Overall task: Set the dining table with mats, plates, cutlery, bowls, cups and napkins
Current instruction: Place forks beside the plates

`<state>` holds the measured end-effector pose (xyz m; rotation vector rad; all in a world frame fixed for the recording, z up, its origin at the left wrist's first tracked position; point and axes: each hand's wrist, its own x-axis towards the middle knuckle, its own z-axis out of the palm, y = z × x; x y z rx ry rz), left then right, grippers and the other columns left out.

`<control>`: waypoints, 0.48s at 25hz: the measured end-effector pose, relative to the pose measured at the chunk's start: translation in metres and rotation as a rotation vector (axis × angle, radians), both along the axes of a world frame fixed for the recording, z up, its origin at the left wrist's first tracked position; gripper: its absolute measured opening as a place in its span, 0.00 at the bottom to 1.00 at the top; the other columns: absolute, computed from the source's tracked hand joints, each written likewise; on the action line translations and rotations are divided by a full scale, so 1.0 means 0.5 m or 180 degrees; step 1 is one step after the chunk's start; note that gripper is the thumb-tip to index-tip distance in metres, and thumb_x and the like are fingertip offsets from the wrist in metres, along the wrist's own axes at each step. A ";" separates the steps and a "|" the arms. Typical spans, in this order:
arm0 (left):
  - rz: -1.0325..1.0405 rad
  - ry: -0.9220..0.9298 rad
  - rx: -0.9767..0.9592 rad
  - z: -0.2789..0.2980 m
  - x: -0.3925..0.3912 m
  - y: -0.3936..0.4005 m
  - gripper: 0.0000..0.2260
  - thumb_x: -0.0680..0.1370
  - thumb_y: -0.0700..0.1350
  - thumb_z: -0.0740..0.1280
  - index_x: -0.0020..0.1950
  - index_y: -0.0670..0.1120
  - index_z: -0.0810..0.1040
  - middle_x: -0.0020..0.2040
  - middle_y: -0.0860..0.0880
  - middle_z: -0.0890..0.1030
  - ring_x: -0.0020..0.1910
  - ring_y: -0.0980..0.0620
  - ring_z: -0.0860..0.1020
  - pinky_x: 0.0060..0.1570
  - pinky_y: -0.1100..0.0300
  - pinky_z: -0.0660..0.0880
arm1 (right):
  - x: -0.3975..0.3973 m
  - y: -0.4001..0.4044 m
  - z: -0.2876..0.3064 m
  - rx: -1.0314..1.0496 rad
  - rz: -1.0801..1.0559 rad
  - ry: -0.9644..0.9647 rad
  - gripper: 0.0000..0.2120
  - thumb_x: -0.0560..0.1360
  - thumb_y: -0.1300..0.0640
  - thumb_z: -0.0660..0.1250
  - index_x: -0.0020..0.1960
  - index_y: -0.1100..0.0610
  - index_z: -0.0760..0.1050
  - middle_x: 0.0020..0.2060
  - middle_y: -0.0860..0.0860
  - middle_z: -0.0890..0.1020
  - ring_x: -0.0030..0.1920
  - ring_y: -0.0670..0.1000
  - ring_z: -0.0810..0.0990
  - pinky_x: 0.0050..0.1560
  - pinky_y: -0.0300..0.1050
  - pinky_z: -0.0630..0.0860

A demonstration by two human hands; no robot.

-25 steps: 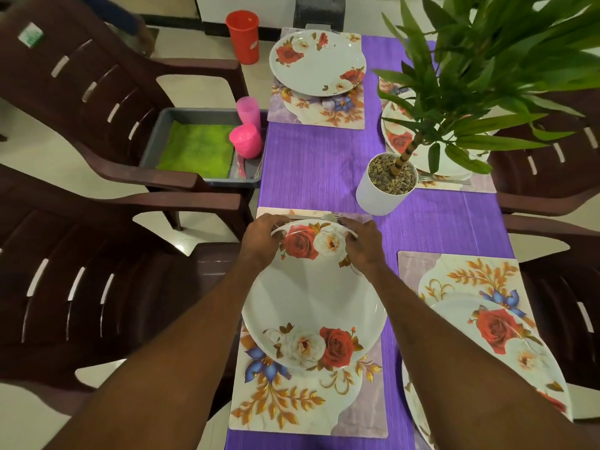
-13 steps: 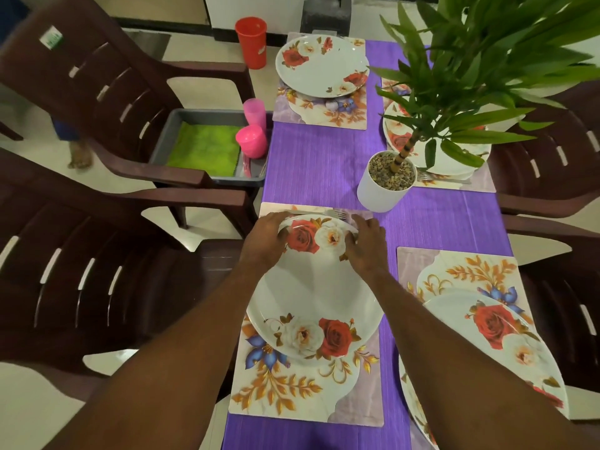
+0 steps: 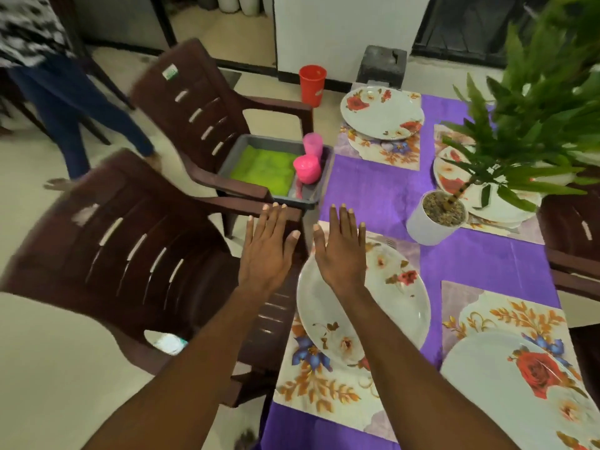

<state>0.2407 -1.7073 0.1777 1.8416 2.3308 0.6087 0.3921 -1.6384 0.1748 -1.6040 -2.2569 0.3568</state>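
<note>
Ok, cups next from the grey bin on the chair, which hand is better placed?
Probably left. The left hand is open above the chair arm, nearer the bin holding pink cups; the right hand hovers over the plate.

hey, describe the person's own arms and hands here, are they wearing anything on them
Both forearms are bare as far as the frame shows: no sleeves, gloves, watch or bracelets. The left hand and right hand show no rings, and the fingernails are short and unpainted.
</note>
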 end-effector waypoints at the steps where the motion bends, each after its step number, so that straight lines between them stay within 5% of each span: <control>1: 0.0080 0.0097 0.0008 0.011 -0.041 -0.029 0.27 0.86 0.58 0.48 0.83 0.48 0.55 0.83 0.50 0.56 0.82 0.52 0.49 0.81 0.46 0.46 | -0.050 -0.020 0.016 0.0029 0.0079 0.0059 0.32 0.83 0.39 0.44 0.82 0.54 0.57 0.81 0.54 0.59 0.81 0.53 0.53 0.81 0.56 0.47; 12: 0.1305 0.0796 -0.0133 0.160 -0.711 -0.516 0.29 0.85 0.62 0.38 0.84 0.50 0.50 0.84 0.50 0.52 0.82 0.51 0.43 0.80 0.45 0.40 | -0.742 -0.385 0.167 0.0355 0.1338 0.0092 0.32 0.83 0.37 0.45 0.83 0.52 0.52 0.82 0.51 0.53 0.82 0.50 0.47 0.81 0.54 0.42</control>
